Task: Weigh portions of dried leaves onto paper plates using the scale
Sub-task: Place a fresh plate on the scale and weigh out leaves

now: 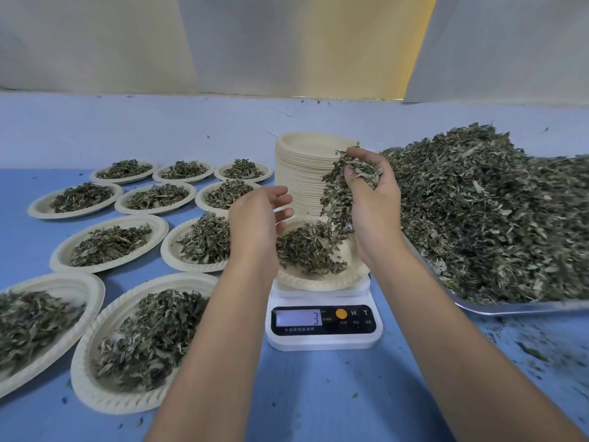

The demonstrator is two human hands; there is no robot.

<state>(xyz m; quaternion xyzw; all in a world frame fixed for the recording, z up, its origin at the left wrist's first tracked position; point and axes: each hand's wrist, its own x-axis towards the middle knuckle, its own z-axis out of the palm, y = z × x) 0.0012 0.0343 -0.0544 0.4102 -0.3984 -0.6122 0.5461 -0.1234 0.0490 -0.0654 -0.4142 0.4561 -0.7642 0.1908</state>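
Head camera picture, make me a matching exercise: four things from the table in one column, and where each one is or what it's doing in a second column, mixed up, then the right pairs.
Column 1
1. scale
2. stack of empty plates
3. right hand
4. metal tray

Column 2
A. holds the big heap of loose leaves, far right
B. grips a bunch of leaves above the scale
C. stands just behind the scale
D. carries one plate of leaves, display lit

Pairs: 1-D, 2-C, 3-B, 4-A
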